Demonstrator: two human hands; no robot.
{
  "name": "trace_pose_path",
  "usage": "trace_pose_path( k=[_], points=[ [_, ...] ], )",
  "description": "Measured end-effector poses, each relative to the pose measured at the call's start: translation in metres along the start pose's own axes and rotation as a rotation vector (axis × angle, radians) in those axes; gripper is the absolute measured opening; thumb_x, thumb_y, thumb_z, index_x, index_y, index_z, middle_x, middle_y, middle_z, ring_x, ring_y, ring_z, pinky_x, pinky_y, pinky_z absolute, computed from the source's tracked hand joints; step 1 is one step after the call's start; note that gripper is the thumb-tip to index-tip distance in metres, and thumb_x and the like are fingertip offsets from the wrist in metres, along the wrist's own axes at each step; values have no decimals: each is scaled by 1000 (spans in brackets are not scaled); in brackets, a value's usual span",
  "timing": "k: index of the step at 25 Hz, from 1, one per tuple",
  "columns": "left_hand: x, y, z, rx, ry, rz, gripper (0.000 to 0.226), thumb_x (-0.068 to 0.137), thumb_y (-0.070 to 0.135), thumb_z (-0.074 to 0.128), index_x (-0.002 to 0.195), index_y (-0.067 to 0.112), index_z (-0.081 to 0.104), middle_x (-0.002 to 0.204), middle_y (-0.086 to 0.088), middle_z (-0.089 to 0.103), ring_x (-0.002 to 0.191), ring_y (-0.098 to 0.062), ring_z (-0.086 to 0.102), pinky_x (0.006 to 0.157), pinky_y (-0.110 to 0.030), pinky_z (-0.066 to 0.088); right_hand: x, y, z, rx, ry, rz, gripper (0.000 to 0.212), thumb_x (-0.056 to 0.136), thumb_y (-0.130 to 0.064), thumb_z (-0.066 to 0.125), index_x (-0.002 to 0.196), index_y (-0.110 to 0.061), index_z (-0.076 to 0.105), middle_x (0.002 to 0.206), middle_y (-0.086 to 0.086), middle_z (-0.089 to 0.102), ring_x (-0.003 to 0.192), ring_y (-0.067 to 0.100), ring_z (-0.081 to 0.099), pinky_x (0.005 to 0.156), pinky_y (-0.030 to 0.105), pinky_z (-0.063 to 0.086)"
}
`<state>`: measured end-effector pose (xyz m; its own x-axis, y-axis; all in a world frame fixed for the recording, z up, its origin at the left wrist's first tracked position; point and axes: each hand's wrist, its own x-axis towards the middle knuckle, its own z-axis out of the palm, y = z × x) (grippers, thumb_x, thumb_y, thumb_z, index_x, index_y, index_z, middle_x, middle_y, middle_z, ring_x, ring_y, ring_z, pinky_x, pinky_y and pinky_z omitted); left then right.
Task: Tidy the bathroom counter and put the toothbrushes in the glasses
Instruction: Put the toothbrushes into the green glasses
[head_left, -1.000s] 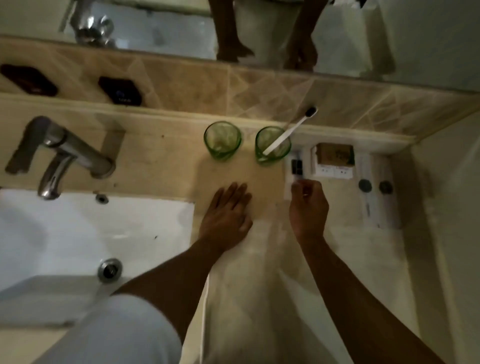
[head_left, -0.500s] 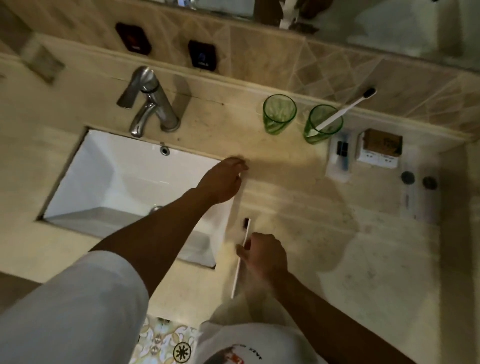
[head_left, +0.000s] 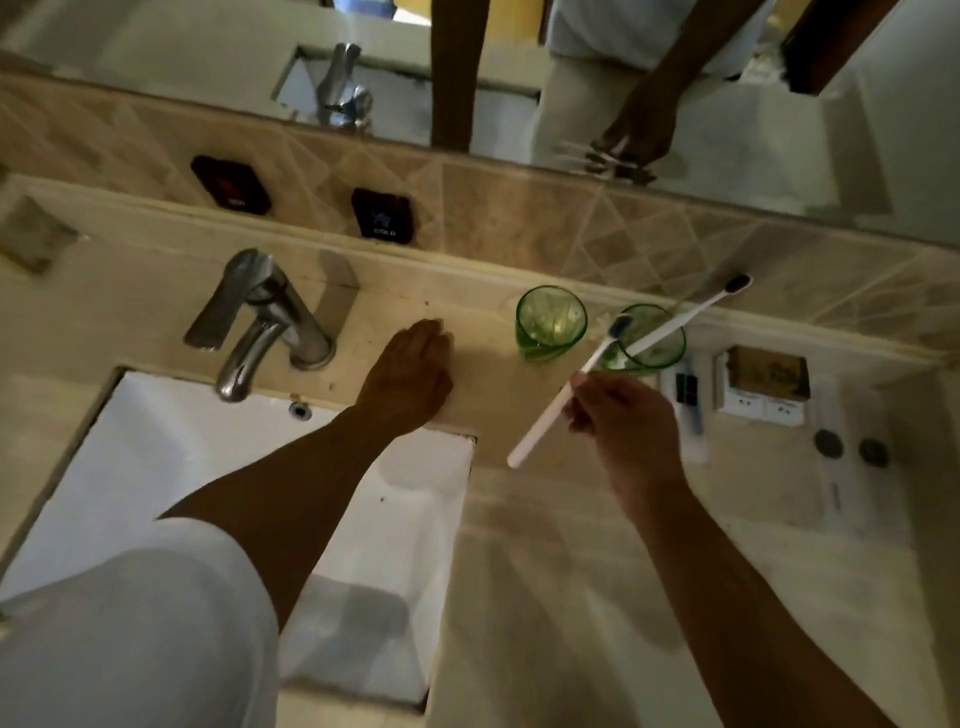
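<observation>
Two green glasses stand at the back of the beige counter. The left glass (head_left: 551, 326) holds nothing. The right glass (head_left: 655, 343) holds a white toothbrush (head_left: 691, 314) that leans right, its dark bristles up. My right hand (head_left: 618, 415) grips a second white toothbrush (head_left: 558, 402) by its handle, lifted off the counter, its bristle end between the two glasses. My left hand (head_left: 410, 376) rests flat on the counter between the tap and the left glass, fingers together, holding nothing.
A steel tap (head_left: 260, 322) stands over the white sink (head_left: 218, 467) at the left. Right of the glasses lie a white tray with small packets (head_left: 688, 400), a brown soap box (head_left: 766, 379) and two dark caps (head_left: 852, 447). A mirror runs above the tiled backsplash.
My right hand has picked the toothbrush up from the counter's front edge and carried it up toward the glasses. My left hand has moved further back toward the tap.
</observation>
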<state>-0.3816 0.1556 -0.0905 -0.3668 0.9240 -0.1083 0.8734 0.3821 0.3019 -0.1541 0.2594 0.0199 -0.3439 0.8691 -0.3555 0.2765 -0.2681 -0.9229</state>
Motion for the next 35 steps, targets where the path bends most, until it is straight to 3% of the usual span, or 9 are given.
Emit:
trace_pose_path(
  k=[2,4,8,12,16,21,26,30,35],
  points=[
    [24,-3,3,21,6,4,59,89,37,42,132,-2,50,140,-26,48,127,-43,45,111,-54,38,25,-20,1,329,88,1,5,88,0,68,84,-2,67,69,8,71,62,16,67,65,29,60],
    [30,-6,8,8,36,3,60,89,41,45,131,-1,48,140,-25,45,128,-42,42,111,-53,38,43,-31,2,413,145,-51,3,87,3,68,87,1,65,74,9,73,69,20,70,71,32,61],
    [32,-16,19,-60,158,8,66,88,41,47,138,-2,46,148,-26,41,136,-40,37,115,-51,33,73,-43,6,293,268,-144,16,89,-5,68,98,8,67,82,18,74,71,23,72,67,27,59],
    [37,-16,22,-35,169,27,66,89,42,44,140,1,47,150,-23,42,139,-37,36,117,-50,30,93,-42,18,112,206,-156,9,90,-11,69,92,-2,71,75,11,75,71,25,74,63,29,59],
    [35,-13,19,6,165,3,62,88,40,45,137,3,51,149,-20,45,139,-35,37,117,-51,31,99,-29,37,-152,154,-214,8,88,-18,71,80,-16,73,62,-1,71,53,10,67,50,22,49],
    [35,-16,20,-11,162,4,62,88,42,44,137,3,52,148,-19,46,139,-35,38,115,-53,33,103,-11,42,-338,194,-260,13,85,-30,72,79,-19,77,63,-4,70,62,14,67,64,26,52],
    [35,-17,22,-24,195,16,62,87,42,45,136,4,52,148,-20,45,137,-35,38,115,-52,34,106,-12,35,-497,244,-290,17,85,-28,68,75,-15,75,59,-2,69,62,14,65,58,14,43],
    [35,-18,24,-24,203,19,64,88,43,42,136,2,53,149,-20,44,139,-35,37,115,-52,32,107,-17,32,-640,300,-335,15,85,-27,67,79,-16,76,70,-3,72,59,8,53,52,5,33],
    [37,-19,25,-26,178,2,67,88,44,39,138,2,52,150,-19,43,142,-34,35,117,-51,29,110,-13,29,-731,356,-307,20,83,-31,65,77,-15,76,68,0,70,60,12,54,52,17,28]
  ],
)
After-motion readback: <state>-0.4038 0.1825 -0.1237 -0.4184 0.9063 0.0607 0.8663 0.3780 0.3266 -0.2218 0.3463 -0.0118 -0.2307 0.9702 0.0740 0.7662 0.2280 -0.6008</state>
